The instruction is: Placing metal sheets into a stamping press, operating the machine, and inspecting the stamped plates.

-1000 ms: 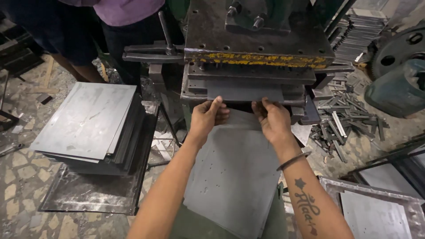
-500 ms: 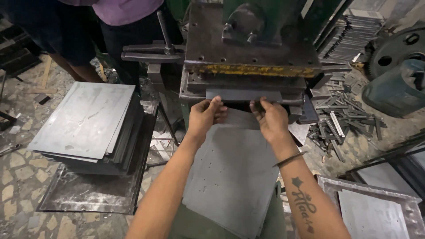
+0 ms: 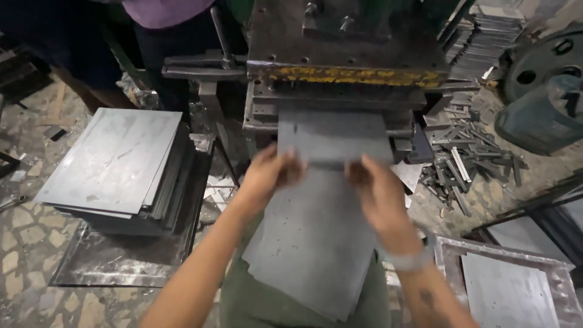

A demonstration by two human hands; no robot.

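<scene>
Fingers matter most here: your left hand point(image 3: 267, 173) and right hand point(image 3: 376, 188), blurred at frame centre, each clamp a side of the grey metal sheet point(image 3: 322, 243), which runs from your lap up into the punch press point(image 3: 346, 79) at top centre. Keep both grips even and square, so the sheet's far edge lies flat on the press bed point(image 3: 328, 124), and hold your fingertips short of the yellow-marked die bar point(image 3: 349, 76).
</scene>
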